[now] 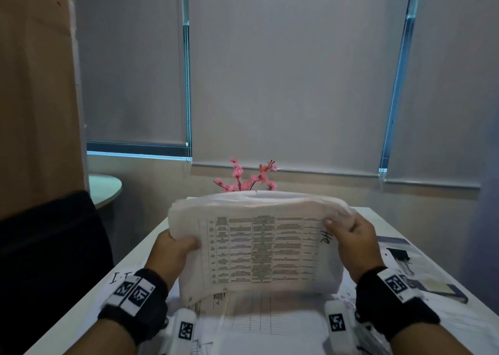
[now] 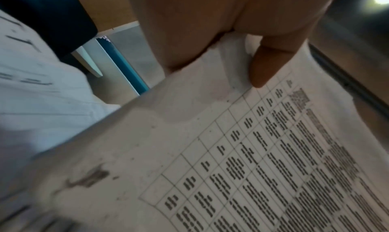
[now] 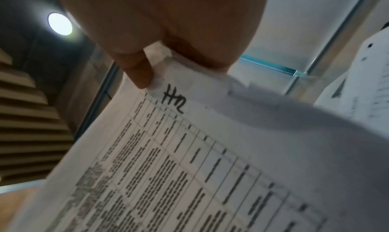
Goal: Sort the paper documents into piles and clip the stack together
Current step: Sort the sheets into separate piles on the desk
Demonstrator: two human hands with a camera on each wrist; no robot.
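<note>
A thick stack of paper documents stands on its long edge above the table, its front sheet a printed table with a handwritten mark at the upper right. My left hand grips the stack's left edge, thumb on the front sheet. My right hand grips the right edge the same way. In the left wrist view the thumb presses the stack. The right wrist view shows the thumb pinching the stack near the handwritten mark. A black binder clip lies on the table to the right.
More printed sheets lie flat on the white table under the stack. Booklets lie at the right edge. Pink artificial flowers stand behind the stack. A black chair and a brown cardboard box are at the left.
</note>
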